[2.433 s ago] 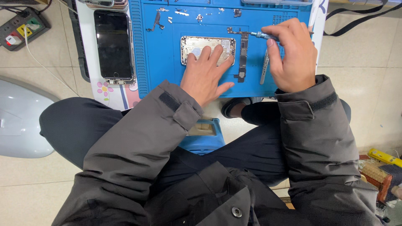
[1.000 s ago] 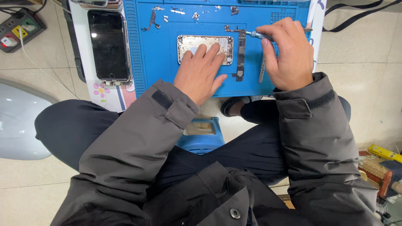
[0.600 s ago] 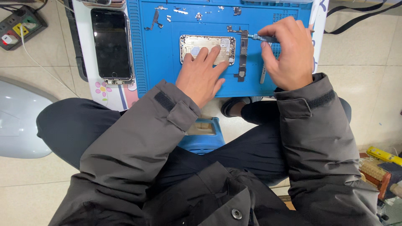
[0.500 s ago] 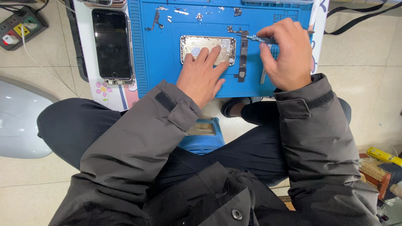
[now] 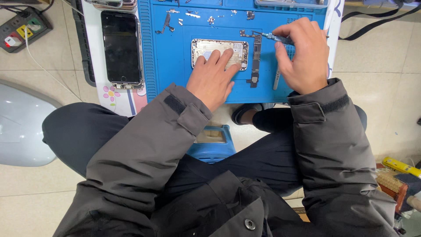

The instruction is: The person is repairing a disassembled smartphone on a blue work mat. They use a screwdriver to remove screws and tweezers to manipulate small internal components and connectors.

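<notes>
An opened phone housing (image 5: 219,47) lies flat on a blue work mat (image 5: 175,66). My left hand (image 5: 212,77) rests palm down on it, fingers spread over its lower half. My right hand (image 5: 301,55) grips a thin blue-handled screwdriver (image 5: 275,37) whose tip points left toward the housing's upper right corner. A dark, narrow circuit board (image 5: 256,60) lies on the mat just right of the housing, between my two hands. Small screws and metal parts (image 5: 191,15) are scattered along the mat's far edge.
A phone screen (image 5: 121,47) lies face up on a white board left of the mat. A power strip (image 5: 18,31) sits on the tiled floor at far left. A blue stool (image 5: 212,145) shows between my knees. Yellow tools (image 5: 400,166) lie at the right edge.
My hands have hardly moved. The right hand has made small adjustments with the screwdriver at the housing's corner while the left stays pressed on the housing; the camera view shifted slightly.
</notes>
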